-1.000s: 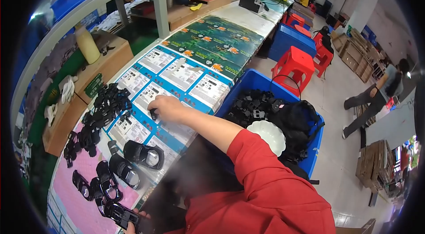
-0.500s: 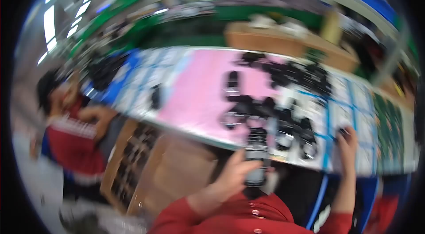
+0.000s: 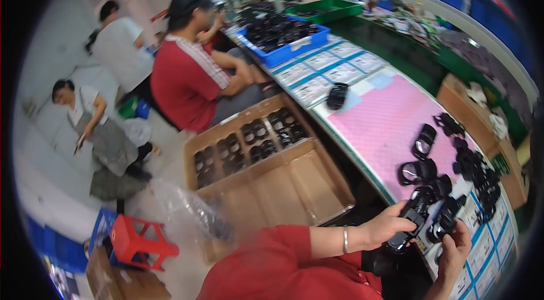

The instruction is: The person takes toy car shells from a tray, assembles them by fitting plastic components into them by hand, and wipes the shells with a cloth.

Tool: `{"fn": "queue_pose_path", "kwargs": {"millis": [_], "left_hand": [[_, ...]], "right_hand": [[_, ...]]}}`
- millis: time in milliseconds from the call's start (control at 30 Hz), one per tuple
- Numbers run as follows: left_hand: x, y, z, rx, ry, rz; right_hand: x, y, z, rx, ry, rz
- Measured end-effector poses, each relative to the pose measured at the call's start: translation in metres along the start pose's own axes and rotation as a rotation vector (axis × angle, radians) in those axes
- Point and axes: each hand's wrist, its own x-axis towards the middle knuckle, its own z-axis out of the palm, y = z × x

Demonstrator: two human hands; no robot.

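Observation:
My left hand [image 3: 391, 226] is closed around a long black device [image 3: 416, 209] with a glossy lower end, held over the table's near edge. My right hand [image 3: 456, 249] is to its right, fingers curled in close to another black piece [image 3: 445, 223] on the table. Whatever those fingers grip is too small or too hidden to name. Several similar black devices [image 3: 424, 141] lie just beyond my hands on the pink mat [image 3: 374, 124]. A heap of black parts [image 3: 479, 172] sits along the far right.
A divided cardboard box [image 3: 272, 186] left of the table holds black pieces in its far compartments. One black device [image 3: 337, 96] lies near the blue crate [image 3: 300, 47] of black parts. A person in a red shirt [image 3: 184, 81] sits beyond the box. A red stool [image 3: 141, 240] stands lower left.
The view has swung left, bringing the cardboard box and other people further into sight. My right hand has moved from the white sheets at the right to near my left hand, which still holds the device.

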Motion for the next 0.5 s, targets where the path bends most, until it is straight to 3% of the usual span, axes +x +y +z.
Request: {"fn": "queue_pose_path", "kwargs": {"millis": [33, 300, 433, 500], "left_hand": [[-0.002, 0.005, 0.002, -0.012, 0.009, 0.026], [-0.026, 0.037, -0.002, 0.011, 0.098, 0.157], [-0.036, 0.043, -0.012, -0.105, 0.122, 0.123], [-0.036, 0.038, -0.025, -0.08, 0.022, 0.134]], "right_hand": [[0.003, 0.0, 0.0, 0.058, -0.095, 0.011], [0.027, 0.009, 0.018, 0.08, -0.182, -0.005], [0.015, -0.022, 0.068, 0.132, -0.16, 0.053], [0.01, -0.033, 0.083, 0.162, -0.179, 0.084]]}}
